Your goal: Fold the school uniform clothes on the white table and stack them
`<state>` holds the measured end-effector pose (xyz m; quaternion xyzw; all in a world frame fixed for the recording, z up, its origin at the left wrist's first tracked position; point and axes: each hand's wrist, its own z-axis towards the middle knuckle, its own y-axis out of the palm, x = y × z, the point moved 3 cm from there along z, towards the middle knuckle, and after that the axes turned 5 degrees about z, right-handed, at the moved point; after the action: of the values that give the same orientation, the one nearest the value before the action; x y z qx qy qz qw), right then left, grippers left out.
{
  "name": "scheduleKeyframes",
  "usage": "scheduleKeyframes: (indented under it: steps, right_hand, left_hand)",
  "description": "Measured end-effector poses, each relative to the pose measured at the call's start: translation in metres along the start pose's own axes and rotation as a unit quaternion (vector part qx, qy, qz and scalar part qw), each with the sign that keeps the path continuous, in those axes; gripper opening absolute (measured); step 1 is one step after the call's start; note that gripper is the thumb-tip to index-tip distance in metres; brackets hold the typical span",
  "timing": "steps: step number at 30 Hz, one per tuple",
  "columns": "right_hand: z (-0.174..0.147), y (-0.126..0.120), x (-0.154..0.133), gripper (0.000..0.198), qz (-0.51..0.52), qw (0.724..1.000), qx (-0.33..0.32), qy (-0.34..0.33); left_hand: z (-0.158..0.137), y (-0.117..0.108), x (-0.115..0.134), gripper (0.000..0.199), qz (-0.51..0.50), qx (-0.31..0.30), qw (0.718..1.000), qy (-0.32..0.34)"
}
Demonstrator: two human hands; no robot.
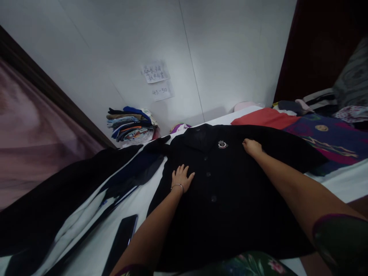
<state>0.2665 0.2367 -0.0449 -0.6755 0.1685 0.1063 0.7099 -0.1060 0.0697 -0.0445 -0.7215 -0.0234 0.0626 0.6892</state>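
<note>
A black button-front jacket [238, 199] lies spread out face up in front of me, its collar toward the wall. On its chest is a pale embroidered badge [222, 144], and dark buttons [208, 174] run down the middle. My left hand [181, 178] rests flat on the left part of the front, fingers apart, with a thin bracelet at the wrist. Close to where the sleeve on the right meets the body, my right hand [252, 147] has its fingers closed in a pinch on the jacket's cloth.
A stack of folded clothes [132, 124] stands at the back left by the wall. Dark garments [71, 184] and a black phone-like slab [122, 237] lie to the left. Red cloth [264, 117] and patterned blue cloth [330, 134] lie right. Handwritten paper notes [156, 72] hang on the wall.
</note>
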Motion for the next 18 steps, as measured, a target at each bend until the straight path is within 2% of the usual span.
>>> scheduleKeyframes:
  steps: [3,6,8,9,12,14,16,18]
  right_hand:
    - [-0.007,-0.005,-0.006,0.040,-0.012,1.000,0.003,-0.021]
    - [-0.033,-0.003,-0.018,0.048,-0.018,0.988,0.035,-0.149]
    - [-0.058,0.006,-0.023,0.050,-0.017,0.969,0.024,-0.244]
    - [-0.071,0.012,-0.023,0.050,-0.017,0.962,0.003,-0.271]
    - [-0.094,0.026,-0.019,0.050,-0.021,0.959,-0.058,-0.276]
    - [-0.096,0.028,-0.016,0.050,-0.008,0.963,-0.066,-0.261]
    - [-0.092,0.023,-0.015,0.047,0.042,0.964,-0.062,-0.254]
    - [-0.088,0.014,-0.010,0.043,0.137,0.963,-0.043,-0.230]
  left_hand:
    - [-0.001,0.000,0.001,0.064,-0.006,0.001,1.000,0.004]
    - [-0.001,0.000,0.001,0.064,-0.013,0.004,1.000,0.008]
    - [0.000,0.001,0.001,0.065,-0.016,0.008,1.000,0.009]
    - [0.000,0.002,0.000,0.066,-0.019,0.010,1.000,0.009]
    - [0.001,0.004,0.000,0.065,-0.033,0.012,0.999,0.010]
    - [0.000,0.003,0.001,0.062,-0.045,0.020,0.999,0.008]
    - [-0.002,0.001,0.002,0.056,-0.060,0.038,0.997,-0.002]
    - [-0.006,-0.002,0.003,0.049,-0.078,0.063,0.995,-0.016]
